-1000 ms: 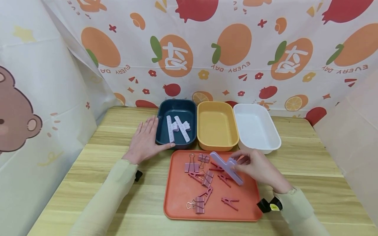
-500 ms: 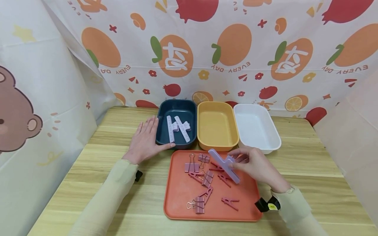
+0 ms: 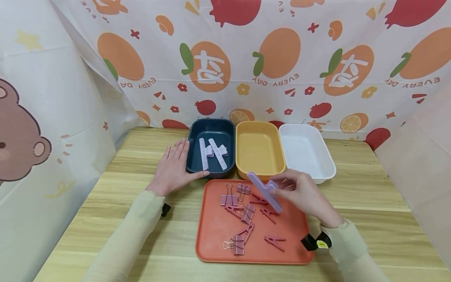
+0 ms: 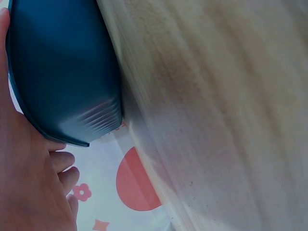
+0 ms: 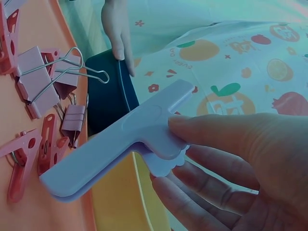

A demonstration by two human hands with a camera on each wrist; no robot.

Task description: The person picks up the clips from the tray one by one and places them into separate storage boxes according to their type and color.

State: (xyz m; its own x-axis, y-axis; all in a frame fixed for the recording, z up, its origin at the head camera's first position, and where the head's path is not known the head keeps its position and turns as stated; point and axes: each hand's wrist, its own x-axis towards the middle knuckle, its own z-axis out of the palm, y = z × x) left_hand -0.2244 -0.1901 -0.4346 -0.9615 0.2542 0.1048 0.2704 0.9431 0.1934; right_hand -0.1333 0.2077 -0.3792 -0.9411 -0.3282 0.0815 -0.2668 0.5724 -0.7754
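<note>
My right hand [image 3: 299, 192] pinches a lilac sealing clip [image 3: 265, 192] by its scalloped grip, thumb on one side and fingers on the other. In the right wrist view the long bar of the sealing clip [image 5: 115, 139] slants across the picture. The clip hangs over the upper right of the orange tray [image 3: 211, 246]. My left hand [image 3: 172, 168] lies with spread fingers along the left rim of the dark blue bin [image 3: 211, 125], its thumb at the near rim. Two pale ruler-marked clips [image 3: 213, 154] lie inside that bin.
A yellow bin [image 3: 260, 147] and a white bin [image 3: 307, 150] stand right of the blue one, in a row behind the tray. Pink binder clips [image 3: 239, 244] and red clothespins [image 3: 274, 242] lie scattered on the tray. A printed cloth [image 3: 243, 51] hangs behind the wooden table [image 3: 169, 243].
My right hand has carried the lilac sealing clip a little left and away from me, toward the yellow bin. My left hand has stayed at the blue bin.
</note>
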